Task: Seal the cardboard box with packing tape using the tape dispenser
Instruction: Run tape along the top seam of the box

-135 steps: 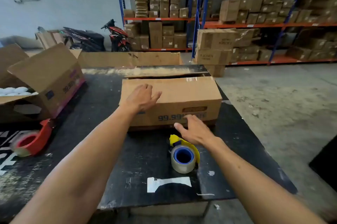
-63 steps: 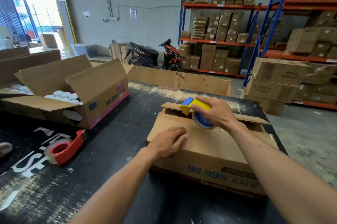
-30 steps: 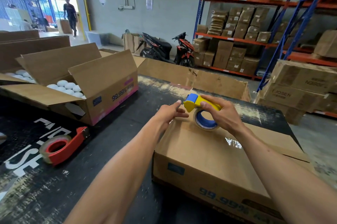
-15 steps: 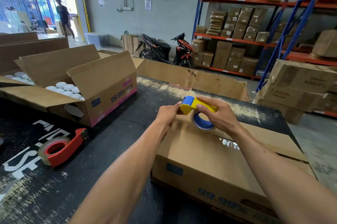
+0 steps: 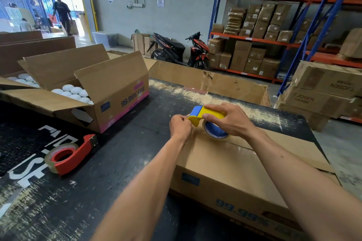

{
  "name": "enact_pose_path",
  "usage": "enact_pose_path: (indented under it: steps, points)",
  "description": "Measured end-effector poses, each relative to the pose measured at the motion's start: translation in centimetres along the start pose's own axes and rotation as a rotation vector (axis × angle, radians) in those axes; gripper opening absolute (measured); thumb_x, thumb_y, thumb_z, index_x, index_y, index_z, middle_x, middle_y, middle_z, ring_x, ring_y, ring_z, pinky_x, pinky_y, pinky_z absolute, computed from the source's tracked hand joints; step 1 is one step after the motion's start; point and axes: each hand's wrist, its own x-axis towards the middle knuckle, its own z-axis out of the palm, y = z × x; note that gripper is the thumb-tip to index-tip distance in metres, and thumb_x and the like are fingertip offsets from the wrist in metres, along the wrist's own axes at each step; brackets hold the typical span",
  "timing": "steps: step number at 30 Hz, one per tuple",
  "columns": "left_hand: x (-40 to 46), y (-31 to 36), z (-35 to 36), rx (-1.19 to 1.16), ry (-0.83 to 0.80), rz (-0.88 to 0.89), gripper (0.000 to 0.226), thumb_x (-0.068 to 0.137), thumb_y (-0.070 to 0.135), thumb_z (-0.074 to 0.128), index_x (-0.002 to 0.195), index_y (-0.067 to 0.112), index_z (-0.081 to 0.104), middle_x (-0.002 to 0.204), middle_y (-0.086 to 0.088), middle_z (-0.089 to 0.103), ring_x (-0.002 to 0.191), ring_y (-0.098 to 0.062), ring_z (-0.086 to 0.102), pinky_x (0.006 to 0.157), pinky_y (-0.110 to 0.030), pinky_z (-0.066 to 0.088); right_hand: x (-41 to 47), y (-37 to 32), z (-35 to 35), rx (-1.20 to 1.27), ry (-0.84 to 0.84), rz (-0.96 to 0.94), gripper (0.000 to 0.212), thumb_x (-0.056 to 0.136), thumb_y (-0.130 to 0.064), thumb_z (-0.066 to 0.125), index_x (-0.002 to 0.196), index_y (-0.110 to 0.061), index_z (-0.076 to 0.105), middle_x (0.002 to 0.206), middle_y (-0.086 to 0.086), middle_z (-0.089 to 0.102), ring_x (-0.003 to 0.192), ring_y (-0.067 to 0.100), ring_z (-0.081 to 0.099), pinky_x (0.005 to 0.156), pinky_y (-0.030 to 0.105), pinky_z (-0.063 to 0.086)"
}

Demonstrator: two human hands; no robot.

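A closed brown cardboard box (image 5: 225,168) lies on the black table (image 5: 109,162) in front of me, its flaps folded down. My right hand (image 5: 229,119) grips a yellow and blue tape dispenser (image 5: 205,118) with a clear tape roll, held at the box's far left top edge. My left hand (image 5: 180,126) pinches at the dispenser's front end, fingers closed there; the tape end itself is too small to make out.
A red tape dispenser (image 5: 66,157) lies on the table to the left. Behind it stands an open box (image 5: 109,91) filled with white round items. Flat cardboard (image 5: 215,82) leans at the table's far edge. Shelves, stacked boxes, a motorbike and a walking person are beyond.
My right hand picked the dispenser up from the table and carried it to the box's far end. My left hand left the box top and came to the dispenser's front.
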Motion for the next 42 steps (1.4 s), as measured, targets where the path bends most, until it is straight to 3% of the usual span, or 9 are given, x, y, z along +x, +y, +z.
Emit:
enact_pose_path:
  steps: [6, 10, 13, 16, 20, 23, 26, 31, 42]
  points:
    - [-0.3, -0.4, 0.2, 0.004, 0.054, -0.032, 0.029, 0.081, 0.002, 0.054, 0.054, 0.007, 0.049, 0.054, 0.002, 0.039, 0.056, -0.016, 0.036, 0.057, -0.028, 0.034, -0.1, -0.4, -0.4, -0.064, -0.046, -0.021, 0.070, 0.077, -0.087, 0.045, 0.131, -0.048, 0.065, 0.089, -0.009, 0.060, 0.082, 0.012, 0.052, 0.069, 0.034, 0.041]
    - [-0.3, -0.5, 0.5, -0.069, 0.060, -0.033, 0.031, 0.092, 0.017, 0.063, 0.066, -0.001, 0.066, 0.070, -0.014, 0.063, 0.068, -0.020, 0.054, 0.064, -0.026, 0.038, 0.0, -0.3, -1.6, -0.116, -0.102, -0.036, 0.077, 0.071, -0.095, 0.043, 0.130, -0.050, 0.065, 0.092, -0.012, 0.060, 0.083, 0.011, 0.052, 0.068, 0.033, 0.039]
    - [-0.2, -0.8, 0.4, -0.112, 0.067, -0.081, 0.036, 0.093, 0.024, 0.065, 0.067, -0.001, 0.068, 0.076, -0.014, 0.068, 0.076, -0.026, 0.061, 0.070, -0.026, 0.041, 0.0, 0.2, -3.0, -0.134, -0.165, -0.035, 0.074, 0.069, -0.096, 0.046, 0.127, -0.054, 0.065, 0.098, -0.012, 0.063, 0.089, 0.012, 0.055, 0.075, 0.036, 0.048]
    - [0.1, -0.8, 0.4, -0.140, 0.045, -0.129, 0.033, 0.090, 0.024, 0.067, 0.077, -0.006, 0.073, 0.078, -0.013, 0.071, 0.078, -0.027, 0.063, 0.072, -0.027, 0.044, -0.6, 1.5, -4.8, -0.070, -0.199, -0.005, 0.072, 0.066, -0.093, 0.054, 0.124, -0.053, 0.067, 0.105, -0.027, 0.061, 0.097, 0.005, 0.054, 0.077, 0.026, 0.042]
    - [-0.1, -0.3, 0.6, -0.225, 0.036, -0.244, 0.025, 0.084, 0.017, 0.067, 0.067, 0.007, 0.050, 0.079, -0.008, 0.059, 0.079, -0.026, 0.056, 0.074, -0.033, 0.046, -1.4, 2.7, -5.3, -0.046, -0.237, 0.005, 0.069, 0.066, -0.087, 0.061, 0.126, -0.054, 0.066, 0.123, -0.015, 0.064, 0.112, 0.013, 0.055, 0.093, 0.039, 0.047]
    - [-0.6, -0.1, 0.6, -0.242, 0.052, -0.269, 0.013, 0.084, 0.013, 0.063, 0.082, 0.003, 0.055, 0.097, -0.013, 0.062, 0.089, -0.029, 0.058, 0.077, -0.033, 0.045, -1.4, 2.4, -4.8, -0.101, -0.256, -0.010, 0.068, 0.069, -0.087, 0.059, 0.128, -0.054, 0.064, 0.105, -0.016, 0.059, 0.100, 0.015, 0.053, 0.079, 0.035, 0.044]
    - [-0.6, -0.2, 0.7, -0.150, 0.049, -0.266, 0.038, 0.083, 0.015, 0.062, 0.112, -0.010, 0.062, 0.116, -0.020, 0.066, 0.103, -0.034, 0.064, 0.079, -0.035, 0.048, -1.1, 2.4, -4.6, -0.200, -0.267, -0.031, 0.067, 0.073, -0.087, 0.056, 0.130, -0.054, 0.062, 0.097, -0.020, 0.054, 0.094, 0.015, 0.052, 0.069, 0.031, 0.036]
    - [-0.5, -0.7, 0.5, -0.129, 0.014, -0.293, 0.039, 0.079, 0.016, 0.062, 0.112, -0.006, 0.058, 0.114, -0.021, 0.065, 0.099, -0.035, 0.063, 0.081, -0.039, 0.051, -1.1, 2.9, -3.7, -0.257, -0.298, -0.040, 0.075, 0.068, -0.096, 0.045, 0.131, -0.058, 0.060, 0.108, -0.006, 0.062, 0.098, 0.019, 0.055, 0.083, 0.044, 0.048]
    - [-0.7, -0.7, 0.6, 0.055, 0.072, -0.225, 0.024, 0.088, 0.016, 0.070, 0.096, -0.006, 0.064, 0.099, -0.014, 0.056, 0.095, -0.032, 0.061, 0.082, -0.035, 0.049, -0.8, 2.1, -3.4, -0.338, -0.329, -0.068, 0.061, 0.080, -0.083, 0.053, 0.133, -0.054, 0.060, 0.101, -0.006, 0.059, 0.095, 0.017, 0.053, 0.078, 0.039, 0.048]
